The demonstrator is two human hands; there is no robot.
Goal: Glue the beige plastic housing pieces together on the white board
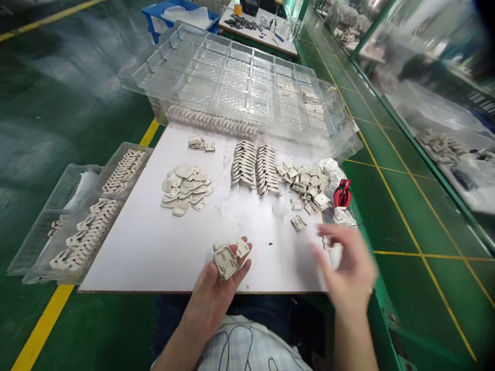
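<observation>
My left hand (222, 281) is palm up near the front edge of the white tabletop (154, 252), its fingers curled around beige plastic parts. One is a rounded shell (226, 262) with small slots; a flatter slotted piece (242, 248) lies by the fingertips. My right hand (344, 265) is blurred over the right front corner, thumb and forefinger apart, with nothing visible between them. The nearest loose part is a small square beige clip (298, 223). Behind it lies a heap of similar clips (309, 183). To the left is a pile of rounded beige covers (184, 189).
Two nested rows of beige parts (243, 165) stand mid-table. Clear compartment trays (232, 72) are stacked at the back. More trays (93, 232) with parts sit beyond the left edge. Red-handled cutters (342, 193) and a white crumpled bag (328, 169) are at the right edge.
</observation>
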